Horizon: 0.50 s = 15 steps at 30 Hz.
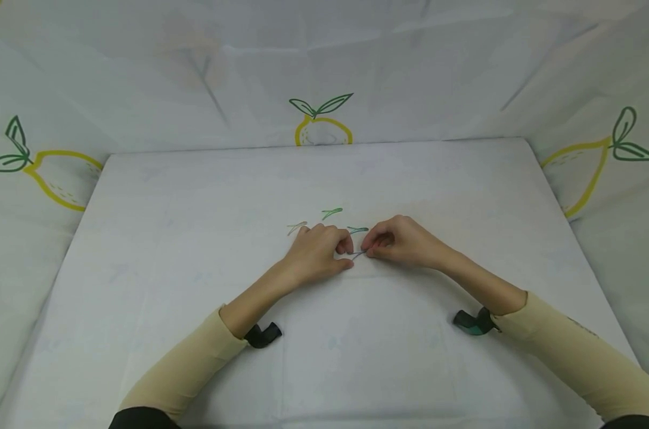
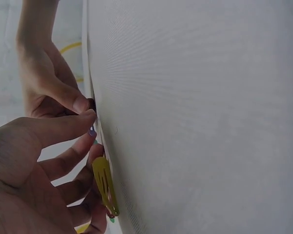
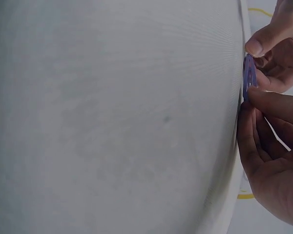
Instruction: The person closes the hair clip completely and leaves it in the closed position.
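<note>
A purple snap hair clip (image 3: 250, 78) is pinched between the thumb and fingers of my right hand (image 1: 401, 241). Its two arms stand splayed apart in the head view, pointing left. My left hand (image 1: 319, 253) is at that splayed end, thumb and forefinger parted on either side of it; whether they touch it I cannot tell. Just beyond the hands, a teal hair clip (image 1: 358, 230) lies on the white table. A green hair clip (image 1: 332, 212) is farther back, and a yellow hair clip (image 2: 105, 185) lies past the left knuckles.
The white-covered table (image 1: 195, 196) extends around both hands. White cloth walls (image 1: 410, 71) with lemon drawings rise at the back and sides. A dark curved piece (image 1: 264, 335) sits at the left wrist, and a similar dark piece (image 1: 474, 322) at the right wrist.
</note>
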{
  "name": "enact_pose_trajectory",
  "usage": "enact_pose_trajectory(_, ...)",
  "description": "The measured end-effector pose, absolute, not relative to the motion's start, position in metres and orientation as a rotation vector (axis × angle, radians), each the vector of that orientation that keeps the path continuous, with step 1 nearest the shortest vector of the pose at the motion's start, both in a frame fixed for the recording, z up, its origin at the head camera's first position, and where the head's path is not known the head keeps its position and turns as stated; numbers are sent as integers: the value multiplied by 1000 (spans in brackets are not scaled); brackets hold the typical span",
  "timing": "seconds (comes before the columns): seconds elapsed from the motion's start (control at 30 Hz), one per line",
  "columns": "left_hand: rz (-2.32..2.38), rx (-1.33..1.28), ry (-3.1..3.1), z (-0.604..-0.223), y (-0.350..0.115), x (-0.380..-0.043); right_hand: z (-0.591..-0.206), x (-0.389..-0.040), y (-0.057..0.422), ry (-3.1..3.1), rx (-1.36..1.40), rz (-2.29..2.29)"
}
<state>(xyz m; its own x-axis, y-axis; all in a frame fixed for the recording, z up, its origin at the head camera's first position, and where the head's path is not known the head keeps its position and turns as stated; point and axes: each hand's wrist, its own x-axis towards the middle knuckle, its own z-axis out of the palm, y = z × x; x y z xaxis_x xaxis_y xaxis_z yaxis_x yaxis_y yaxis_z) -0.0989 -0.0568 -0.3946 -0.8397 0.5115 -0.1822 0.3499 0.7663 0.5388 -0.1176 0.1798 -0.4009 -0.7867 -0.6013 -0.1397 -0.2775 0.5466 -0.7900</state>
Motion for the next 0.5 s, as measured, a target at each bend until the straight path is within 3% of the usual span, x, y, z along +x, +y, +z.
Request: enact_pose_trajectory(0.5, 857, 680, 2637, -384, -60, -98, -395, -116, 185, 2392, -717, -1151)
